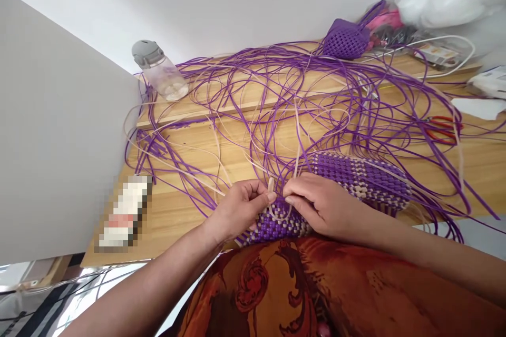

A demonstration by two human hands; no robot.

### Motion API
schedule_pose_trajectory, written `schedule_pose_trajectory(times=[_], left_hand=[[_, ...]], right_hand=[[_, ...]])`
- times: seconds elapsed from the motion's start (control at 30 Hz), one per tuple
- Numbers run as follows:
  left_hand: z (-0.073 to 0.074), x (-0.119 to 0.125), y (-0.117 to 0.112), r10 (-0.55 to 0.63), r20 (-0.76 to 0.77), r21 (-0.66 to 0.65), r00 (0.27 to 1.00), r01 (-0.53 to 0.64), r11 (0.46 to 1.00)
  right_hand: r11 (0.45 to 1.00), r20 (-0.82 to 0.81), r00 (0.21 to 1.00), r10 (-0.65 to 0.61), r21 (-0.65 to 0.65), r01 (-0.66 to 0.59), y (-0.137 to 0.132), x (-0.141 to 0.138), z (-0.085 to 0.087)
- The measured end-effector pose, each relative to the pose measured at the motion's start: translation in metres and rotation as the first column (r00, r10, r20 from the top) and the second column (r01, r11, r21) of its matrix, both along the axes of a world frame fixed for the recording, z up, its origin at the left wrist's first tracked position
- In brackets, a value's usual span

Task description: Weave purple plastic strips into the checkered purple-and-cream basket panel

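A purple and beige woven piece (276,229) lies at the table's front edge, close to my body. My left hand (245,205) pinches a beige plastic strip (271,185) between thumb and finger, just above the weave. On the other side, my right hand (316,197) has its fingertips closed on a beige strip too. Between the hands the strip (281,219) hangs in a small loop over the weave. Right of my right hand sits a broader woven section (367,179) in the same colours. My right hand partly covers the weave, so how the two sections join is hidden.
Long loose purple strands (256,58) tangle across the wooden table (185,152). A bottle with a grey lid (160,71) stands back left, and a blurred-out object (124,213) lies front left. At the back right is a purple woven bag (344,39); red-handled pliers (443,129) lie right.
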State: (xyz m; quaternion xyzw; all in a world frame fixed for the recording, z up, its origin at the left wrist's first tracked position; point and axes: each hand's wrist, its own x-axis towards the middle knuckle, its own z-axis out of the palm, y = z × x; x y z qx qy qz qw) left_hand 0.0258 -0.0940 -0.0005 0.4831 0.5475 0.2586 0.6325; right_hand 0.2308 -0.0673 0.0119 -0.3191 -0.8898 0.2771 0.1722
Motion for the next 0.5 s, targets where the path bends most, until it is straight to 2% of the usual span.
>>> schedule_pose_trajectory(times=[0.07, 0.13, 0.2, 0.4, 0.5], left_hand=[[-0.001, 0.000, 0.000, -0.016, -0.029, 0.020, 0.999, 0.016, 1.000], [-0.004, 0.000, 0.000, -0.015, -0.050, 0.031, 0.999, 0.017, 0.999], [-0.007, 0.000, 0.000, -0.008, -0.063, 0.039, 0.998, 0.010, 0.999], [-0.008, 0.002, 0.000, 0.023, -0.079, 0.079, 0.997, -0.017, 0.997], [-0.007, 0.003, 0.000, 0.037, -0.116, 0.092, 0.993, -0.026, 0.995]], right_hand=[[0.991, -0.065, 0.998, 0.026, 0.135, -0.017, -0.003, 0.002, 0.000], [0.968, -0.050, 0.993, 0.103, 0.233, -0.088, -0.005, 0.004, 0.001], [0.953, 0.022, 0.990, 0.141, 0.267, -0.142, -0.008, 0.004, 0.003], [0.941, 0.156, 0.984, 0.088, 0.312, -0.134, -0.015, -0.002, 0.008], [0.888, 0.175, 0.980, 0.098, 0.429, -0.165, -0.017, 0.000, 0.015]])
